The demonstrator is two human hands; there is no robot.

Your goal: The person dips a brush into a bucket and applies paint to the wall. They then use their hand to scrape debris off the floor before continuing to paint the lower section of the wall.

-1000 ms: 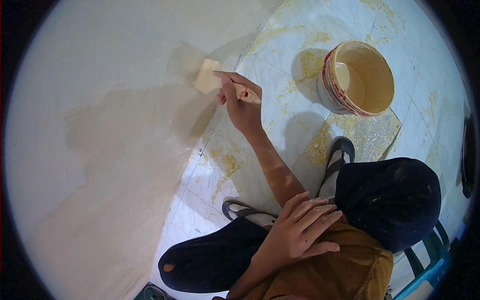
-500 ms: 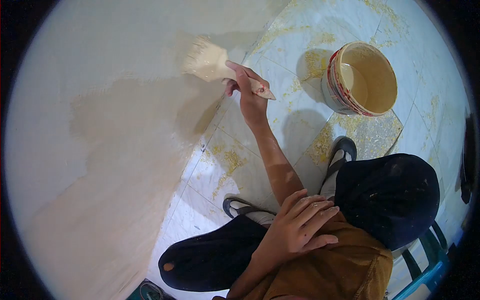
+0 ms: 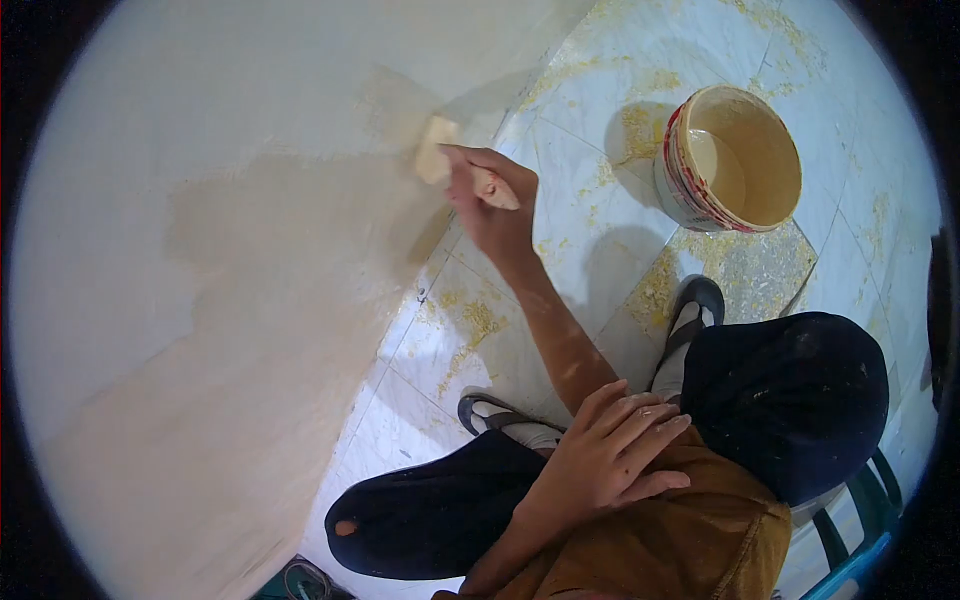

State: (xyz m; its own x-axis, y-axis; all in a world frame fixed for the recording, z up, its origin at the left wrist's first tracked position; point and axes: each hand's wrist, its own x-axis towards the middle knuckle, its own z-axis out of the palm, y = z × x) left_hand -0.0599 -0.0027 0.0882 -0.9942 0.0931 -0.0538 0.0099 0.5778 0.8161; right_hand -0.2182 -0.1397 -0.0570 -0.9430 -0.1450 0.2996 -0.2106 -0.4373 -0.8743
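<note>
My right hand (image 3: 495, 205) is closed around the handle of a wide paintbrush (image 3: 437, 150), its fingers partly covering it. The brush's pale, paint-coated head is against the wall (image 3: 260, 270), near the wall's lower edge. Around it the wall carries darker, wet-looking patches of cream coating beside paler areas. My left hand (image 3: 610, 455) lies over my right upper arm and brown sleeve, back of the hand upward, with the fingers stretched and apart. It holds nothing, and whitish marks show on its fingertips.
A bucket (image 3: 672, 170) with cream paint stands on the tiled floor (image 3: 560, 150), which is spattered yellow. My sandalled feet (image 3: 703, 297) and bent knees lie between the bucket and me. A green plastic chair (image 3: 850, 550) is at lower right.
The paintbrush has moved down and to the right on the wall, and its handle has turned in my right hand. My left hand keeps its place on my arm. The view has shifted slightly.
</note>
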